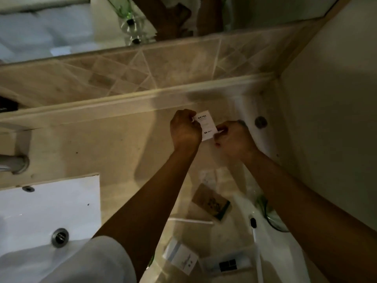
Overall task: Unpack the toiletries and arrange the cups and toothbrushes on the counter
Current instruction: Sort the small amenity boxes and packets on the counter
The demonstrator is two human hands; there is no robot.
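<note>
Both hands hold a small white packet [206, 125] printed "HOTEL" above the beige counter [114, 139], near the back ledge. My left hand [184, 129] pinches its upper left corner, and my right hand [234, 137] pinches its lower right edge. Nearer to me on the counter lie a brown packet [211, 203], a thin white stick [189, 221], a small white box [181, 256] and a clear wrapped item with black squares [228, 264]. A toothbrush-like white handle with a black patch [254, 227] lies by a clear glass cup with green inside [271, 217], partly hidden by my right arm.
A white sink basin [49, 209] with a drain sits at the lower left, a metal tap [14, 162] behind it. A tiled backsplash [142, 66] and mirror [61, 23] run along the back. A wall [336, 119] closes the right side. A round metal disc [260, 121] lies near the corner.
</note>
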